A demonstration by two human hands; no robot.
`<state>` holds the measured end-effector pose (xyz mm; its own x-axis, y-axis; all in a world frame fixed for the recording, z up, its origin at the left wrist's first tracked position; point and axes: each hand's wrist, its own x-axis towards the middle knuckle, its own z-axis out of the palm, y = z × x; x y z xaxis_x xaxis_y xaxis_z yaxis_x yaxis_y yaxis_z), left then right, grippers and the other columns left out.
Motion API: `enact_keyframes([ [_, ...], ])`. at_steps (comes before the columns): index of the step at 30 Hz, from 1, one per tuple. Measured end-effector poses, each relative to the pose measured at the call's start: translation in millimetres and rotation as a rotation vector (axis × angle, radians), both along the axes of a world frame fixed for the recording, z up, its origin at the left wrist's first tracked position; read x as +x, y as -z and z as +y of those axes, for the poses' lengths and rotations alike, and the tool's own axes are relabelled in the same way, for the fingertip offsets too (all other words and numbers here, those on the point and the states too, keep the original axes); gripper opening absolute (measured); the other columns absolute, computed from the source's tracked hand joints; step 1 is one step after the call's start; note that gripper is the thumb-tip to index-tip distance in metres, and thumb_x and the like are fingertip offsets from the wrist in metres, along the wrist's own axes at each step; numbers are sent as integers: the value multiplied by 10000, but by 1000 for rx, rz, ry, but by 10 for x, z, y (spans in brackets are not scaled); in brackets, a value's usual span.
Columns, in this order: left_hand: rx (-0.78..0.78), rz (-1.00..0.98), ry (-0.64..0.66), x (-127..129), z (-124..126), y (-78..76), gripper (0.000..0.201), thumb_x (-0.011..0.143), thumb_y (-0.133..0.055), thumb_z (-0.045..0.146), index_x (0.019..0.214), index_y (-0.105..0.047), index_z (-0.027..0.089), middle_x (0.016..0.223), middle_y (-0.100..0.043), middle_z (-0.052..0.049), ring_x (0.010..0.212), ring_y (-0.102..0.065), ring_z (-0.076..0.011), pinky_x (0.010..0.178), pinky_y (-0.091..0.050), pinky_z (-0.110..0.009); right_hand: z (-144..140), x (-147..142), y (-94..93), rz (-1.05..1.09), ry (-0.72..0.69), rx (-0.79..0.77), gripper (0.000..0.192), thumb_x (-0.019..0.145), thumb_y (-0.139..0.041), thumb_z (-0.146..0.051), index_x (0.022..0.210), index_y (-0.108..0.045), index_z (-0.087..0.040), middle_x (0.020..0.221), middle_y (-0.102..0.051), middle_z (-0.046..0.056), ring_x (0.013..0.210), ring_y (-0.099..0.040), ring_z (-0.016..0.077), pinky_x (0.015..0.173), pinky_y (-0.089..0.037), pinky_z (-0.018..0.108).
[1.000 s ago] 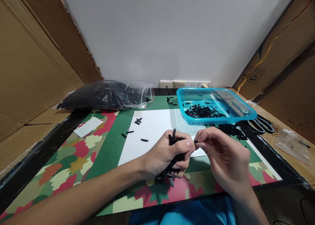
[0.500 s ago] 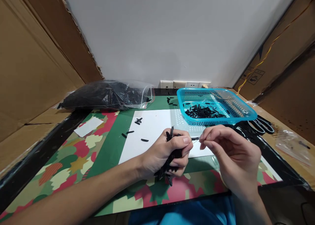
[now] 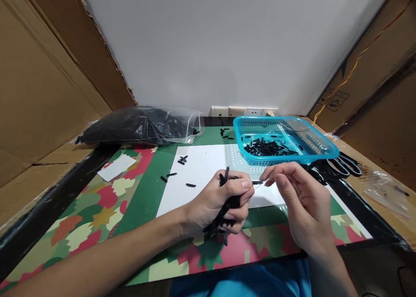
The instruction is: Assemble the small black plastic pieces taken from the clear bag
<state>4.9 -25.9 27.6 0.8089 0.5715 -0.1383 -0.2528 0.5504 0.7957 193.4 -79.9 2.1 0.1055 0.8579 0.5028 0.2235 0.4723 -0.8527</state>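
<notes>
- Head view: I'm watching the left hand clutching a black bunch, thumb and forefinger pinching one strip that is pointing right.
- Right hand is hovering by the strip's tip, thumb and fingers parted; I cannot tell whether it's touching.
- Black bits are lying on paper; a pile is sitting in the basket.

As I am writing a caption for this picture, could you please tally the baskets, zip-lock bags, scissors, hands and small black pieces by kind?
Turquoise basket: 1
Zip-lock bags: 2 (large bag, small bag)
Pair of scissors: 1
Hands: 2 (left hand, right hand)
Total: 6
Small black pieces are too heaped to count, so left out.
</notes>
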Motion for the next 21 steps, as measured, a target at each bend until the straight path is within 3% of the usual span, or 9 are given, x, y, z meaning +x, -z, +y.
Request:
enact_keyframes([
  [2, 6, -3, 14, -2, 7, 8, 379, 935, -692, 394, 676, -515, 181, 438, -377, 89, 347, -296, -44, 341, -321, -133, -13, -13, 2, 6, -30, -1, 79, 1063, -634, -213, 1099, -694, -251, 1047, -716, 25, 968, -697, 171, 835, -564, 288],
  [5, 6, 2, 27, -4, 13, 14, 370, 962, -643, 398, 686, -516, 186, 439, -367, 88, 348, -293, -48, 339, -316, -128, -29, -50, 6, 19, -52, 68, 205, 1001, -707, -135, 1161, -704, -264, 1083, -726, 29, 1015, -705, 189, 854, -587, 300],
  [13, -18, 39, 85, -6, -3, 22, 357, 961, -621, 411, 701, -512, 192, 442, -363, 92, 354, -266, -47, 335, -292, -118, -17, -62, 8, 28, -46, 166, 223, 950, -716, -18, 1001, -749, -232, 951, -752, 23, 942, -727, 195, 846, -591, 332],
  [21, -43, 64, 106, -1, 18, 31, 360, 990, -570, 445, 731, -504, 204, 451, -371, 92, 351, -264, -50, 339, -294, -117, -35, -80, -9, 92, -55, 75, 166, 956, -728, -77, 982, -727, -241, 912, -735, -2, 914, -730, 157, 821, -620, 249],
])
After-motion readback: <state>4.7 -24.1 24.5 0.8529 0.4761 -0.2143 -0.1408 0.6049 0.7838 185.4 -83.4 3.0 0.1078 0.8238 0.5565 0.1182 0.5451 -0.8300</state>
